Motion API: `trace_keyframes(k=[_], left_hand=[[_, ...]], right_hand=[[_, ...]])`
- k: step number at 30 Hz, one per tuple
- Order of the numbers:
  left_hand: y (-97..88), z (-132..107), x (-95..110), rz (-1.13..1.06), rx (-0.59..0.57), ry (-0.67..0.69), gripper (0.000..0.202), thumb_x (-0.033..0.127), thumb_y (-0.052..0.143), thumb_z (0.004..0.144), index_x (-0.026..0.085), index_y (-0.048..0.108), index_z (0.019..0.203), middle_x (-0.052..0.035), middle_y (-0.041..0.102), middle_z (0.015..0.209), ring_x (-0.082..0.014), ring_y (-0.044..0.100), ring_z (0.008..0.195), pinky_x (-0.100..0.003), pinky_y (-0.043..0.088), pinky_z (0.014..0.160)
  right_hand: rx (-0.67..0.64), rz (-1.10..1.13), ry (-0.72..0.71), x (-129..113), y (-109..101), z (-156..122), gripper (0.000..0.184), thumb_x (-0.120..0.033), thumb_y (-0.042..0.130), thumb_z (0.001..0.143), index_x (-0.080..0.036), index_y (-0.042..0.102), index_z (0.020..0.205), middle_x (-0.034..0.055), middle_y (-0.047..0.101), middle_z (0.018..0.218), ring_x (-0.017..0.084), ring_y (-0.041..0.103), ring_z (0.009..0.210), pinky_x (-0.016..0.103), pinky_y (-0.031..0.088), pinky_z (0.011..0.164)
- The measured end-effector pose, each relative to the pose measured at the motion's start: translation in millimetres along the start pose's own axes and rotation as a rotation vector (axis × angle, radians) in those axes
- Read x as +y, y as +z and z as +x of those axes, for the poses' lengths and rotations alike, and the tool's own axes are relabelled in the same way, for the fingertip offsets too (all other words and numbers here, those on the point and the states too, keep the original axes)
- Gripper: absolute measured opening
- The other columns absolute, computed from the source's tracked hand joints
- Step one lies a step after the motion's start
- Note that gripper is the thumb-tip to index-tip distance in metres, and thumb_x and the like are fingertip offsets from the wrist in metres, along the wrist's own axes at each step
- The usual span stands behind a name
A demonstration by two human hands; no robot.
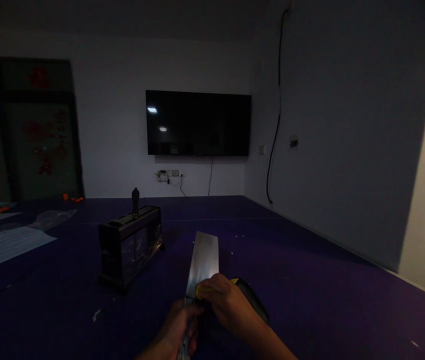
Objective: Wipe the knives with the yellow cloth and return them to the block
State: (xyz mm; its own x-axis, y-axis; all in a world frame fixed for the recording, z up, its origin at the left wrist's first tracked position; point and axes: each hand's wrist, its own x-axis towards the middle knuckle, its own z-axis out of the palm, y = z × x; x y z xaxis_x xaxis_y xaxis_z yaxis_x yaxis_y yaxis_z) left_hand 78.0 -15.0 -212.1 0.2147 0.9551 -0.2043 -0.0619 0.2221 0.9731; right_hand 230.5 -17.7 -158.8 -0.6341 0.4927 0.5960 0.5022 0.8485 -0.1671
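Note:
A kitchen knife (204, 257) with a broad, rectangular metal blade points away from me, raised at the middle of the view. My left hand (178, 325) is wrapped round its handle, which shows below the fingers. Pressed to the blade near the handle, my right hand (229, 305) pinches a small yellow object (202, 290); the fingers hide most of it, so its kind is unclear. Behind the right wrist lies a dark object with yellow edging (252, 297), partly covered by the arm. To the left stands a black knife block (130, 240) with clear sides and one dark handle (135, 200) sticking up.
The purple surface (310, 270) reaches to the walls, with small white scraps on it. Paper sheets (10, 245) and clear plastic wrap (53, 217) lie at the left, near orange items (76, 199). A television (199, 124) hangs ahead; a black cable (274, 140) runs down the right wall.

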Motion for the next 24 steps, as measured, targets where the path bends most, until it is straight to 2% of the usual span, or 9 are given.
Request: trace_keyframes(k=[6, 12, 14, 17, 20, 24], left_hand=[[-1.5, -1.3, 2.4, 0.047, -0.036, -0.041, 0.045, 0.050, 0.052, 0.059, 0.019, 0.036, 0.031, 0.0031, 0.030, 0.024, -0.0094, 0.033, 0.019, -0.019, 0.016, 0.025], [-3.8, -0.5, 3.7, 0.140, -0.155, -0.104, 0.036, 0.040, 0.054, 0.054, 0.016, 0.040, 0.031, 0.0008, 0.033, 0.023, -0.0084, 0.034, 0.021, -0.017, 0.018, 0.029], [-4.5, -1.3, 4.0, 0.174, -0.194, -0.122, 0.028, 0.036, 0.054, 0.055, 0.015, 0.046, 0.037, 0.0019, 0.035, 0.024, -0.0082, 0.034, 0.021, -0.017, 0.019, 0.030], [-4.1, -3.2, 4.9, 0.168, -0.200, -0.160, 0.017, 0.032, 0.057, 0.057, 0.015, 0.054, 0.058, 0.0051, 0.037, 0.027, -0.0086, 0.035, 0.023, -0.017, 0.022, 0.032], [-2.0, -7.1, 6.1, 0.142, -0.165, -0.179, 0.021, 0.031, 0.060, 0.058, 0.018, 0.050, 0.071, 0.0082, 0.037, 0.027, -0.0084, 0.033, 0.023, -0.017, 0.022, 0.033], [0.3, -16.0, 7.7, 0.159, -0.183, -0.141, 0.019, 0.027, 0.055, 0.059, 0.020, 0.046, 0.074, 0.0096, 0.037, 0.028, -0.0066, 0.029, 0.022, -0.016, 0.021, 0.033]], right_hand=[[0.004, -0.065, 0.028, 3.9, -2.9, -1.4, 0.029, -0.009, 0.041, 0.086, -0.023, 0.063, 0.099, 0.0032, 0.065, 0.098, 0.016, 0.055, 0.088, 0.027, 0.046, 0.077], [0.136, -0.124, 0.075, 13.5, -6.7, -1.4, 0.032, -0.009, 0.041, 0.086, -0.023, 0.063, 0.105, 0.0039, 0.065, 0.102, 0.017, 0.056, 0.089, 0.028, 0.048, 0.078], [0.174, -0.147, 0.106, 15.6, -9.3, -1.3, 0.035, -0.007, 0.040, 0.086, -0.023, 0.062, 0.107, 0.0044, 0.065, 0.102, 0.017, 0.057, 0.091, 0.029, 0.049, 0.078], [0.225, -0.152, 0.145, 20.7, -11.4, -2.4, 0.038, -0.004, 0.039, 0.083, -0.023, 0.062, 0.108, 0.0045, 0.065, 0.104, 0.018, 0.057, 0.093, 0.030, 0.049, 0.080], [0.290, -0.161, 0.176, 28.9, -11.2, -5.0, 0.041, -0.002, 0.037, 0.082, -0.022, 0.061, 0.109, 0.0048, 0.064, 0.106, 0.018, 0.056, 0.095, 0.032, 0.049, 0.083], [0.385, -0.224, 0.214, 41.2, -13.0, -9.2, 0.039, -0.005, 0.037, 0.083, -0.022, 0.060, 0.109, 0.0053, 0.063, 0.107, 0.019, 0.055, 0.098, 0.035, 0.047, 0.086]])
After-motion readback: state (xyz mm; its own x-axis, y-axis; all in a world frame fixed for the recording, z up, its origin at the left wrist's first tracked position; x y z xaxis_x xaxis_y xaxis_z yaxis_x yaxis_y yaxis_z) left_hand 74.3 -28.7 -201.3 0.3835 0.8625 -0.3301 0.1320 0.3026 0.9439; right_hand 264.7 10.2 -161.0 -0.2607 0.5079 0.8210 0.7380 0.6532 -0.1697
